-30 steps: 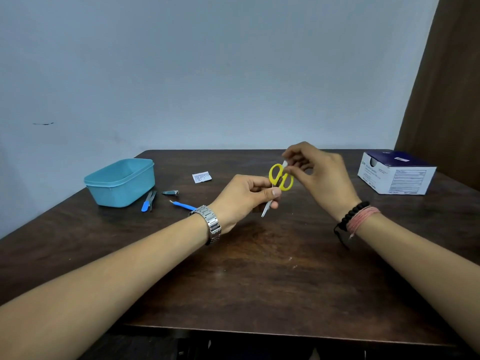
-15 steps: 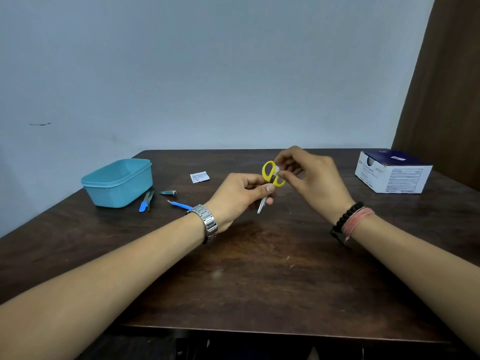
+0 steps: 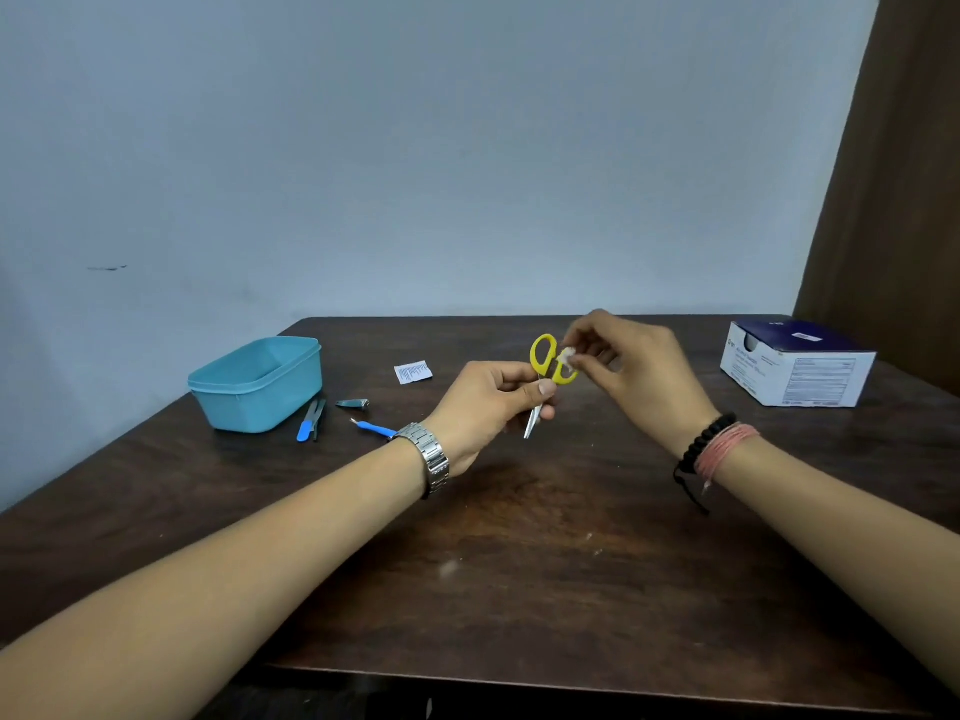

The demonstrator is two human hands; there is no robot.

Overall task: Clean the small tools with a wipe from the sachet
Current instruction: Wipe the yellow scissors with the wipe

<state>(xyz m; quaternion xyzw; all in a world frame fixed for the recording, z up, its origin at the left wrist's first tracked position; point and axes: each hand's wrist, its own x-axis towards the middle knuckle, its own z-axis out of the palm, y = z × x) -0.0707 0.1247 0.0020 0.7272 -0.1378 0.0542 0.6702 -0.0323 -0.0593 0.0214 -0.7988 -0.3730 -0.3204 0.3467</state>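
A: Nearest first. Hands?

B: Both up over the middle of the dark wooden table (image 3: 519, 589). Left hand (image 3: 488, 402), steel watch on the wrist, fingers curled round the yellow-handled scissors (image 3: 548, 374) at the pivot, loops up, blades pointing down and clear of the table. Right hand (image 3: 639, 371), bead and thread bands on the wrist, pinches a small white wipe (image 3: 567, 358) against the right-hand loop.

A: Progress?

B: My guess: mid-task. The scissors' handle is being wiped; can't tell whether the blades are done. Torn sachet (image 3: 413, 372) lies flat further back, so opening looks finished.

A: Other tools?

B: Back left, lying on the table: a blue-handled pick (image 3: 375, 429), a nail clipper (image 3: 353, 403), and blue-and-grey tweezers (image 3: 310, 420), I think, too small to be sure. All lie just beside a teal plastic tub (image 3: 257, 384). Can't tell if they're wiped already or waiting.

A: Left to do?

B: Probably finish the scissors, set them down, handle whatever isn't cleaned. Judgement only.

A: Far side?

B: White and navy carton (image 3: 797, 363) at back right, well apart from the hands. Plain pale wall (image 3: 467, 148) behind, brown curtain (image 3: 904, 174) on the right.
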